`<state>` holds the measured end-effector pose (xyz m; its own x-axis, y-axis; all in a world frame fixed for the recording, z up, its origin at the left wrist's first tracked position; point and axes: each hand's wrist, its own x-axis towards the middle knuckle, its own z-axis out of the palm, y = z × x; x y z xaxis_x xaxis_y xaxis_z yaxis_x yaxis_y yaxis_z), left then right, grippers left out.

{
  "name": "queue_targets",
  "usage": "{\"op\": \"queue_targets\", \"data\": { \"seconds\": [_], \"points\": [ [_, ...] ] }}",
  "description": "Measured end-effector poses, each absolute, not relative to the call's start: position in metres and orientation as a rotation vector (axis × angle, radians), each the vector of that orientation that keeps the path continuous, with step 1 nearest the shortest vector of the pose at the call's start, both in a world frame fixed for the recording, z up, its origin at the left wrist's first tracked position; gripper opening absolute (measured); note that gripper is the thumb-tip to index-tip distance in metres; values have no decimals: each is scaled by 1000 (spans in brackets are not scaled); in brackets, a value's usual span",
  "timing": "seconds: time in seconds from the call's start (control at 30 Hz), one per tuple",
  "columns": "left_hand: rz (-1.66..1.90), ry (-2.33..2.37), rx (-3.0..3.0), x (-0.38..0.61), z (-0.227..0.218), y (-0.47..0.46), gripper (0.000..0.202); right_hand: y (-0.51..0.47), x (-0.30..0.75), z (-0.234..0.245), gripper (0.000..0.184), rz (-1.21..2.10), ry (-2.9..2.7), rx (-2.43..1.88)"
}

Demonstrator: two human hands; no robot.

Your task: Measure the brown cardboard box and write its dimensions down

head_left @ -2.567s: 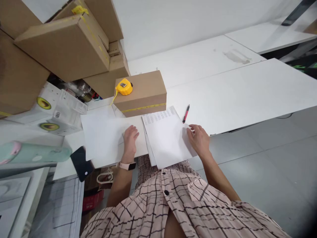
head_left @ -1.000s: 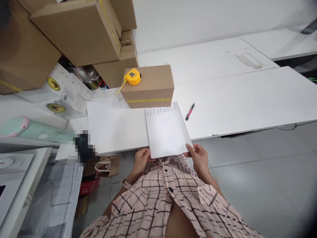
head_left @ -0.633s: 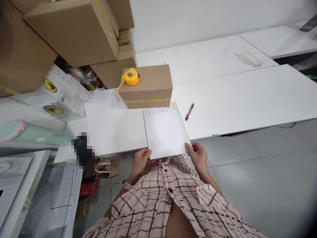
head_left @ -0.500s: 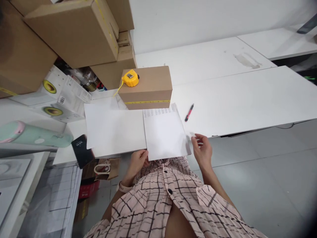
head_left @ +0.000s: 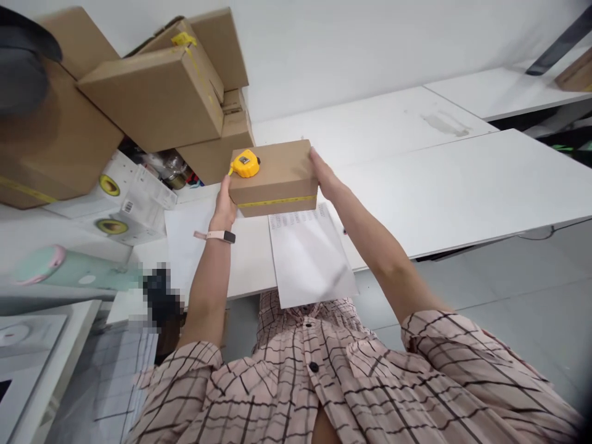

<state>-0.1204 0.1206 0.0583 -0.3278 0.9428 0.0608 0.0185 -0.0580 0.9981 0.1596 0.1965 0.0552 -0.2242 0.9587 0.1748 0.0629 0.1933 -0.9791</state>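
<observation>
Clasping the small carton (head_left: 272, 165) from both ends, the two hands sit with fingers stretched along its sides: left hand (head_left: 224, 206) at its eight o'clock, right hand (head_left: 325, 176) at its three. Whether its base touches the tabletop (head_left: 416, 179) cannot be told. A yellow tape measure (head_left: 246, 164) rests on the lid toward ten o'clock, near the left fingers.

From the carton, the table's front edge slants from seven o'clock up to three, and the surface runs on broadly toward two and three, giving room to slide that way. At ten o'clock, stacked cartons (head_left: 152, 102) crowd that side. Printed sheets (head_left: 312, 265) lie between five and six, their near end overhanging the edge.

Rows of small print line the sheets' far end, too small to read. A yellow strip (head_left: 277, 201) with tiny marks crosses the carton's front. At nine o'clock, white boxes (head_left: 145, 213) carry halved-avocado pictures and a barcode (head_left: 128, 206); beyond eight lies a mint bottle (head_left: 104, 271) with a pale round spot.
</observation>
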Motion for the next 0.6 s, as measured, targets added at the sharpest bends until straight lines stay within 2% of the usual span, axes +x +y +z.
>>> {"op": "queue_targets", "data": {
  "seconds": [0.17,0.33,0.6],
  "points": [
    [1588,1286,985,-93,71,90,38,197,174,70,70,1223,-1454,-1019],
    [1596,1239,1028,-72,78,59,42,181,206,83,60,1196,-1497,-1034],
    [1508,1368,917,-66,46,64,46,172,204,46,62,1162,-1479,-1150]
  ]
}}
